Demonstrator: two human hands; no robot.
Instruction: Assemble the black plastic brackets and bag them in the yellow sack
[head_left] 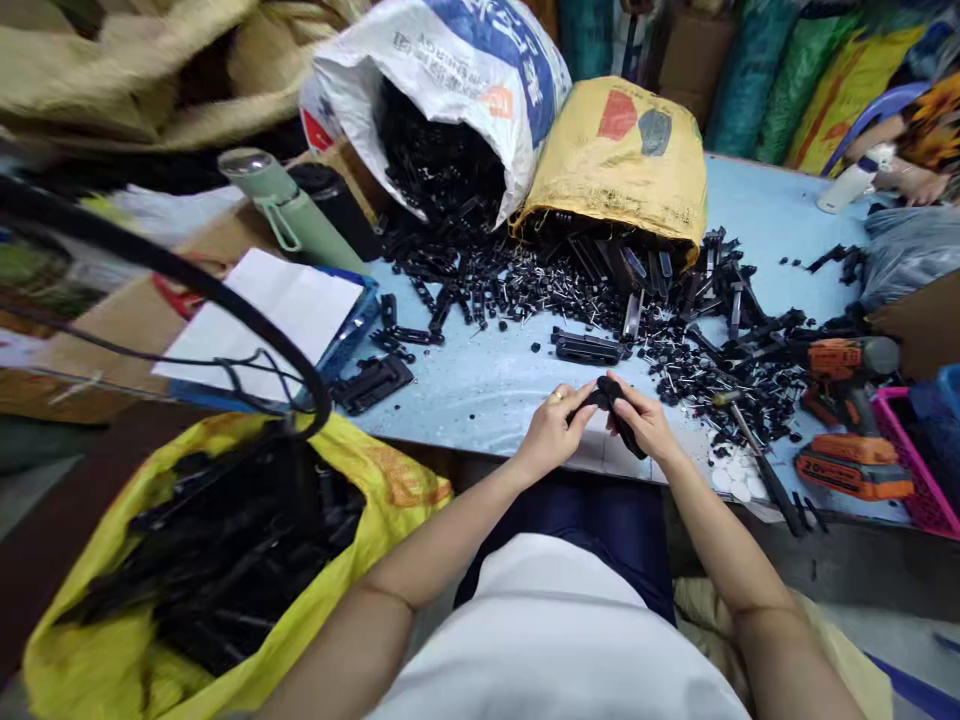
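Note:
Both my hands meet at the near edge of the light blue table (480, 385). My left hand (553, 425) and my right hand (643, 420) are closed together on a black plastic part (611, 400) held between them, just above the table edge. Behind the hands lies a long spread of small black plastic parts and screws (675, 340). A flat black assembled piece (589, 347) lies a little beyond my fingers.
A white sack (480, 70) and a yellow sack (622, 160) spill black parts at the back. A yellow bag (225, 570) of black pieces stands at my left. An orange power drill (847, 400), a pink basket (922, 470), a green bottle (289, 210) and white paper (277, 315) are around. Another person's hand (915, 180) is far right.

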